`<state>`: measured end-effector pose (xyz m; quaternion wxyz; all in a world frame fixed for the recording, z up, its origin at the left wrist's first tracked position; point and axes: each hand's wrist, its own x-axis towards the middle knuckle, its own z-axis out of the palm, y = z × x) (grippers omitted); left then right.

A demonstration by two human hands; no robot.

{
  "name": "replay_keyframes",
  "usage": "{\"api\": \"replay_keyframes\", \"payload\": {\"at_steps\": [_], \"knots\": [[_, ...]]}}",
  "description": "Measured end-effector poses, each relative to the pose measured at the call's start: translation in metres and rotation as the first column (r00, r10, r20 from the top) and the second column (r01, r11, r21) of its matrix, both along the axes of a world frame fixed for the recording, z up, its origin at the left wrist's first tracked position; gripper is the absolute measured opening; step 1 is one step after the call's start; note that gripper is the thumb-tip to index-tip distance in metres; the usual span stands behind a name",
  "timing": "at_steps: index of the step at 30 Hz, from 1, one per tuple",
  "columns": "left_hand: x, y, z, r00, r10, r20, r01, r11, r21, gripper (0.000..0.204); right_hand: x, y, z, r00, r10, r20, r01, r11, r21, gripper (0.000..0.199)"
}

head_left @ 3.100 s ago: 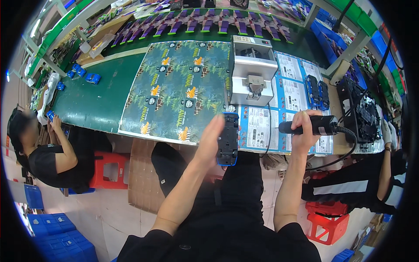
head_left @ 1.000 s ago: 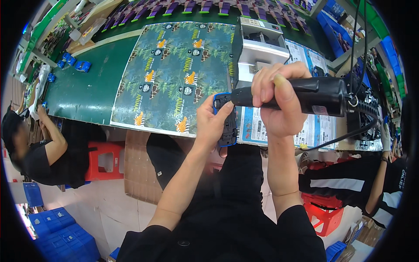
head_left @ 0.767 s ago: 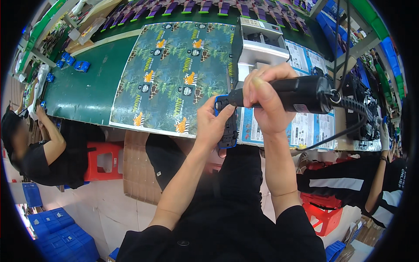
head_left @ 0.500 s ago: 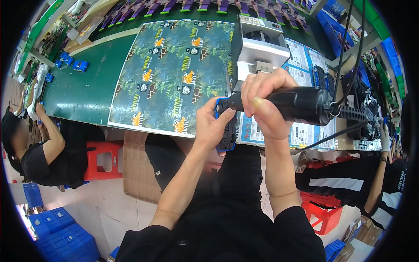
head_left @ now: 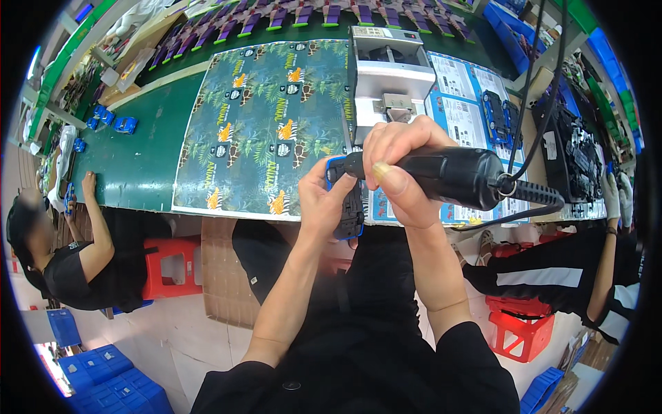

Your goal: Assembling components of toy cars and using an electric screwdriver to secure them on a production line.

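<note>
Print and markings. Patterned sheet (head_left: pixel 261 127) on worktop (head_left: pixel 141 172): one short yellow word in capitals, repeated in rows, running lengthwise; dark badges (head_left: pixel 283 150) with white print, characters too small to read. Blue-and-white sheet (head_left: pixel 452 114), right of metal machine (head_left: pixel 393 72): panels of fine dark text, illegible at this scale. Pale panel (head_left: pixel 373 32) on machine top: small dark marks, unreadable. Black shirt (head_left: pixel 324 372) of wearer: small oval emblem (head_left: pixel 292 386), detail unclear. Blue crates (head_left: pixel 103 362), lower left: small pale labels, wording indistinct.

Toy car (head_left: pixel 351 209) left of power tool (head_left: pixel 448 172); machine (head_left: pixel 392 77) beyond both; sheet (head_left: pixel 258 131) left of machine
</note>
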<state>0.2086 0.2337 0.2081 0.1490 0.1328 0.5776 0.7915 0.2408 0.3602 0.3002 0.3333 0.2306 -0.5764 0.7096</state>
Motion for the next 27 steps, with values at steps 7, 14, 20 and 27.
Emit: {"api": "replay_keyframes", "payload": {"at_steps": [7,14,20,27], "knots": [[-0.048,-0.028,0.003,0.839,-0.056,0.541,-0.227,0.868,0.442,0.029,-0.009,0.052,0.045,0.973,-0.136,-0.188,0.117,0.987,-0.109,0.013],[-0.043,-0.030,-0.003,0.926,-0.045,0.376,-0.108,0.920,0.376,0.048,-0.038,0.063,0.038,0.946,-0.322,-0.038,0.319,0.945,-0.070,0.014],[-0.048,-0.024,-0.005,0.913,-0.068,0.403,-0.134,0.881,0.453,0.061,-0.044,0.060,0.042,0.915,-0.400,0.057,0.390,0.912,0.129,0.022],[-0.048,-0.020,-0.011,0.951,-0.022,0.309,-0.109,0.910,0.401,0.067,-0.038,0.053,0.047,0.922,-0.188,0.338,0.216,0.975,-0.047,0.025]]}}
